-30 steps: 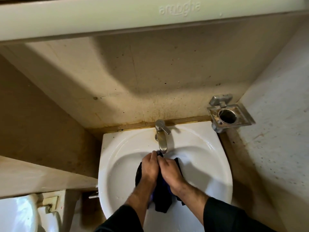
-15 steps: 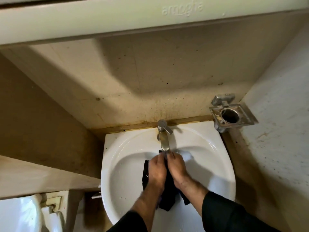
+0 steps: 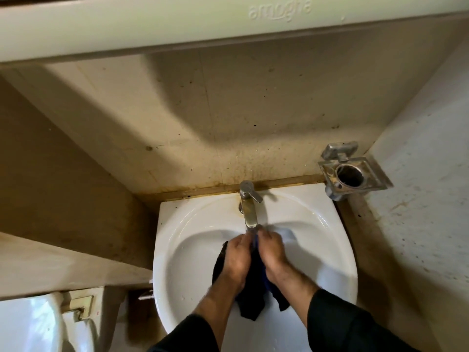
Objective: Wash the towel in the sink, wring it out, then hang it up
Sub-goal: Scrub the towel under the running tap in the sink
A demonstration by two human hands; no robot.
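Dark wet towel (image 3: 251, 298), bunched btwn 2 hands

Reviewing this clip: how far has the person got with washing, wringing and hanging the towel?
Washing is in hand: both the left hand and right hand grip the dark towel over the white sink, right under the tap spout. Whether water runs cannot be told. Nothing looks finished; wringing and hanging are left, and no rail shows.

A white ceramic sink (image 3: 177, 250) fills the lower middle of the frame, with a chrome tap (image 3: 248, 207) mounted at the centre of its back rim and a dark wet towel (image 3: 252, 295) hanging down into its basin.
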